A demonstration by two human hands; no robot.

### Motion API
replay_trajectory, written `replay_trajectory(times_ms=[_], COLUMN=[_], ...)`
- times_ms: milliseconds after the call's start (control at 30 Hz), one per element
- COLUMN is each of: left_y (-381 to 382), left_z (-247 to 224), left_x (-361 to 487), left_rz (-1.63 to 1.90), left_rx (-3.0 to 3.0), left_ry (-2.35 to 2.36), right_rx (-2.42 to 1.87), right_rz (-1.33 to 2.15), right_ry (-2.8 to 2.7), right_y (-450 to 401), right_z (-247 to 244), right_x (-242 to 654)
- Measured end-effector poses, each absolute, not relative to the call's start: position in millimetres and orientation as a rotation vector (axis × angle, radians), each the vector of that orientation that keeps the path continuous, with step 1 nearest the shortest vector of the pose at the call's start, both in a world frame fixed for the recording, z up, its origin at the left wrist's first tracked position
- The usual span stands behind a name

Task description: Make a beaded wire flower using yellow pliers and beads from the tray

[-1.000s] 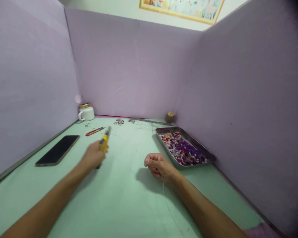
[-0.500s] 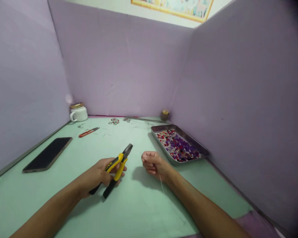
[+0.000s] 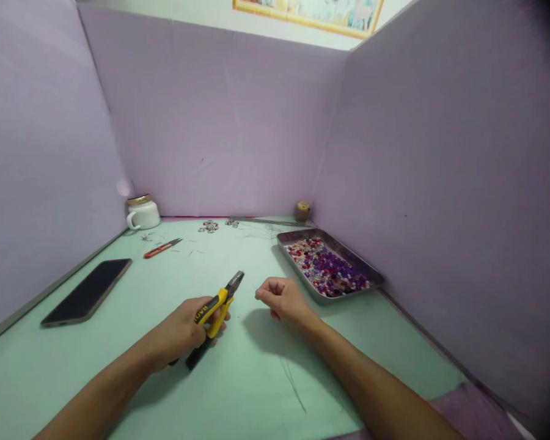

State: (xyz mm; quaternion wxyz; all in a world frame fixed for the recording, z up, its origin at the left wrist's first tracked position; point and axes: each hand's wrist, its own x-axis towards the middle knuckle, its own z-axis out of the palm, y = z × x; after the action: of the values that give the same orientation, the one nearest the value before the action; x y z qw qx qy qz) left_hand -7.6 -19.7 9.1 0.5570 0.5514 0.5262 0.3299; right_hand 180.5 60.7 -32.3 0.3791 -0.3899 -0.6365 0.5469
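My left hand [image 3: 187,327] is wrapped round the yellow and black handles of a pair of pliers [image 3: 220,305]. The metal jaws point up and to the right, toward my right hand, and look closed. My right hand [image 3: 284,300] is raised over the table, its thumb and forefinger pinched on a thin wire [image 3: 293,386]. A short end of the wire shows past the fingertips; the long part hangs below the hand toward the front of the table. The jaws and the pinched fingers are a small distance apart.
A metal tray [image 3: 302,282] of mixed beads stands at the right. At the left lie a phone [image 3: 89,290] and orange thread snips [image 3: 162,248]. Farther back are a white mug [image 3: 144,215], beaded pieces [image 3: 209,227], loose wires [image 3: 261,231] and a small jar [image 3: 302,211]. Lilac panels [image 3: 220,122] enclose the table.
My right hand has turned so its back shows more, and the hanging wire has swung. The pliers' handles have drawn closer together in my left hand. The view has shifted slightly.
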Motion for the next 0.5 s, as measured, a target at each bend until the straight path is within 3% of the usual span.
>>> replay_trajectory(times_ms=[500], left_y=[-15.2], left_z=[0.2], left_x=[-15.7], left_rz=[0.766], left_rx=[1.298], left_ry=[1.26], right_rx=[-1.003], right_rz=[1.215], right_ry=[-1.774], right_y=[61.5], right_z=[-37.8], right_x=[179.5])
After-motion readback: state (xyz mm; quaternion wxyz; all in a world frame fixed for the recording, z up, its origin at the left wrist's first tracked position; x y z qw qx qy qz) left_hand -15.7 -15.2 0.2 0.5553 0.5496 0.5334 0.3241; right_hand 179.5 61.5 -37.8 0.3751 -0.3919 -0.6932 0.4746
